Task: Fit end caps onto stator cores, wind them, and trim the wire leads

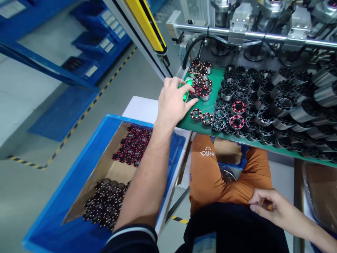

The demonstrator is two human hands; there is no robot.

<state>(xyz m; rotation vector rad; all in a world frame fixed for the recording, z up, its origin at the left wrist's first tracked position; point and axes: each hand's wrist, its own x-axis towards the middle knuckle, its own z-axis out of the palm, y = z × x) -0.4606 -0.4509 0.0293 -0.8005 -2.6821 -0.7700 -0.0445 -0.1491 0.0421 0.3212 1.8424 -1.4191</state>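
Blue plastic tray (76, 172): holds red- and copper-wound ring cores (135, 142), partly hidden by the forearm. Left hand (172, 97): thumb and index apart beside small copper- and red-wound metal rings (204, 93) on the green surface (185, 121); other fingertips unclear. Right hand (272, 202): at orange trousers (206, 172), fingers curled; cannot tell whether closed. Black-ended silver cylinders (285, 102): cut off at right.
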